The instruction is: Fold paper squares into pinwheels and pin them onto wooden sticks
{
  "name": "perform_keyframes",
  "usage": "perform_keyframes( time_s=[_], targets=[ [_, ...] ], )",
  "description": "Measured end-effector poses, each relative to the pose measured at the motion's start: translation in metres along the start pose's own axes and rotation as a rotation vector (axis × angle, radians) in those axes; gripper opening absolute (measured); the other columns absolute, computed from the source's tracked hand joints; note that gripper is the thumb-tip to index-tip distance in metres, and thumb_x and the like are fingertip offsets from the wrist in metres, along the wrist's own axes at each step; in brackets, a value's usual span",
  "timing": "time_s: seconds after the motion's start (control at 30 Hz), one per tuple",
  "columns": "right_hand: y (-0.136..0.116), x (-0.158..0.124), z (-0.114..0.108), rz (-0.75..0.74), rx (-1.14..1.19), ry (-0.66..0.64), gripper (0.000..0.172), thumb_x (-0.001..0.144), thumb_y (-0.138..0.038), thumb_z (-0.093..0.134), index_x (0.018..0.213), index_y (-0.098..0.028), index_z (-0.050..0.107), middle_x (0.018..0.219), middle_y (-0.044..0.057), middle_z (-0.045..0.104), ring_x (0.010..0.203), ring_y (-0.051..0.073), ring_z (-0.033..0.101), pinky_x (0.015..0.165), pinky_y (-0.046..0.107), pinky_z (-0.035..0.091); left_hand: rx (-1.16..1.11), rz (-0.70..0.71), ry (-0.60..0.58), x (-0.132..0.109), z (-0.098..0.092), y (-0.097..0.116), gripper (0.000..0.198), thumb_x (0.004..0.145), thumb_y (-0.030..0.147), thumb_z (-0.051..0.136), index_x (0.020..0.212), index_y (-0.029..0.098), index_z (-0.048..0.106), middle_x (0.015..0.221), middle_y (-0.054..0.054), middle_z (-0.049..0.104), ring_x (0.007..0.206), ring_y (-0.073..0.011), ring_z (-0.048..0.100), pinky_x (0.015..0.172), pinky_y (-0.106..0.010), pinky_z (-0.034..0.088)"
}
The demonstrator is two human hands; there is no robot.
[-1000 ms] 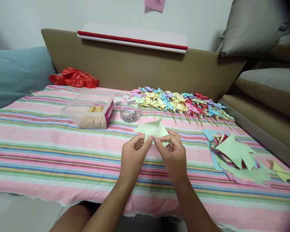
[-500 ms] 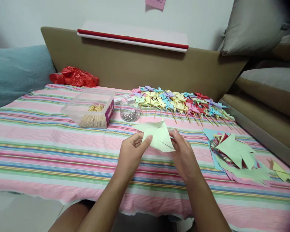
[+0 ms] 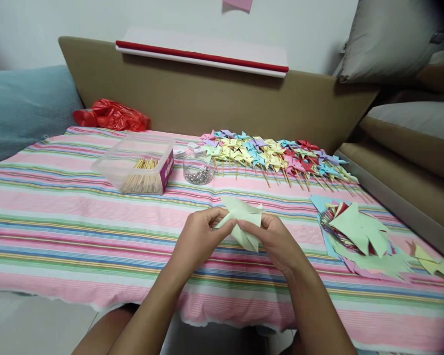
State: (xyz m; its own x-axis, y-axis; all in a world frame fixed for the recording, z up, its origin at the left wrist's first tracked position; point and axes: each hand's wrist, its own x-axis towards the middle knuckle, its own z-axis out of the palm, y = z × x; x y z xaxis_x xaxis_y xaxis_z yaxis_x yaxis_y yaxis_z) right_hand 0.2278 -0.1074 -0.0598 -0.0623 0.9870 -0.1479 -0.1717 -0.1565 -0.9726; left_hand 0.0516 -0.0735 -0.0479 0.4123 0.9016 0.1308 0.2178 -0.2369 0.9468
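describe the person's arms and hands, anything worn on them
Two bare hands, left hand and right hand, with no gloves, rings or watch to be seen. The left forearm and right forearm are bare too: no sleeves, bracelets or markings in view.

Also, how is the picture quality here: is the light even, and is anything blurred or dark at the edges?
Head view: soft, even indoor light, no glare; the green paper between the left hand and the right hand is sharp, with only faint shadow on the striped cloth; head view again, the right corners fade to black.
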Motion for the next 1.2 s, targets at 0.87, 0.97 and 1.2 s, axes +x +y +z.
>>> perform_keyframes(
  time_s=[0.87, 0.97, 1.2],
  targets=[
    [0.02, 0.011, 0.056, -0.308, 0.388, 0.397, 0.042, 0.086, -0.042, 0.07, 0.121, -0.02, 0.065, 0.11, 0.007, 0.075, 0.098, 0.023, 0.07, 0.083, 0.037, 0.055, -0.802, -0.175, 0.351, 0.005, 0.031, 0.001, 0.028, 0.076, 0.039, 0.083, 0.074, 0.015, 0.068, 0.075, 0.0, 0.061, 0.069, -0.0113, 0.052, 0.064, -0.021, 0.043],
    [0.016, 0.008, 0.051, -0.443, 0.296, 0.432, 0.053, 0.09, -0.033, 0.063, 0.14, -0.03, 0.045, 0.112, 0.005, 0.073, 0.097, 0.02, 0.07, 0.087, 0.039, 0.056, -0.871, -0.177, 0.406, 0.006, 0.025, 0.0, 0.028, 0.074, 0.039, 0.084, 0.086, 0.015, 0.073, 0.087, -0.003, 0.069, 0.077, -0.0131, 0.059, 0.07, -0.022, 0.047],
    [0.016, 0.006, 0.034, -0.649, -0.332, 0.264, 0.018, 0.086, -0.019, 0.067, 0.102, -0.026, 0.073, 0.123, 0.009, 0.063, 0.12, 0.026, 0.059, 0.099, 0.042, 0.05, -0.912, -0.153, 0.434, 0.006, 0.016, -0.001, 0.027, 0.074, 0.037, 0.085, 0.088, 0.016, 0.074, 0.085, -0.001, 0.071, 0.079, -0.0127, 0.062, 0.073, -0.021, 0.049]
  ],
)
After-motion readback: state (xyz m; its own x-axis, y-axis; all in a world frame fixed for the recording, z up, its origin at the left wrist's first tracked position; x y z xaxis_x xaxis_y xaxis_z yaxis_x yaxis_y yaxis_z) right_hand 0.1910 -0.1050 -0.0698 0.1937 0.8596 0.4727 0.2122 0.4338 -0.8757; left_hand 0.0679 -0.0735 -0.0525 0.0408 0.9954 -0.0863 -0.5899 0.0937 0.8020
